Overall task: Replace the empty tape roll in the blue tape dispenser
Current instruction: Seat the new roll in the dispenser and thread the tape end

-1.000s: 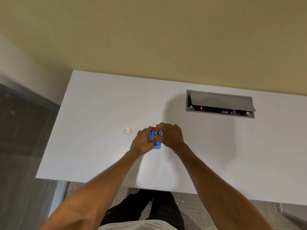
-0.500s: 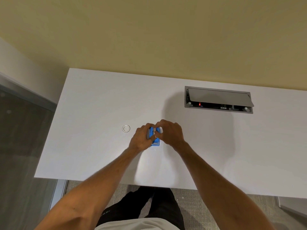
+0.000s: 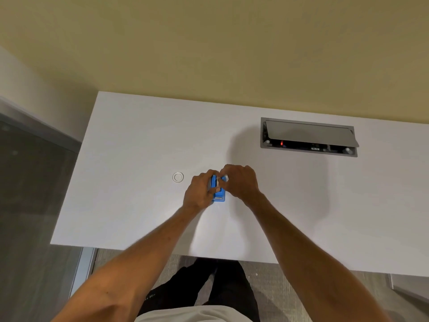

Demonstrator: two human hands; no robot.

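Observation:
The blue tape dispenser (image 3: 219, 195) sits on the white desk (image 3: 139, 140), near the middle front. My left hand (image 3: 200, 190) grips its left side, thumb over the top. My right hand (image 3: 240, 180) closes over its far right end, fingertips pinching a small pale piece (image 3: 224, 178) at the top of the dispenser; I cannot tell whether it is the roll core or tape. A clear tape roll (image 3: 178, 177) lies flat on the desk just left of my left hand, apart from it.
A grey cable box (image 3: 308, 137) with a raised lid is set into the desk at the back right. The desk's left edge meets a glass panel (image 3: 27, 205); its front edge runs just above my legs.
Both hands stay on the dispenser. My right fingertips have shifted slightly at its top, and the pale piece now shows between them. The tape roll on the desk has not moved.

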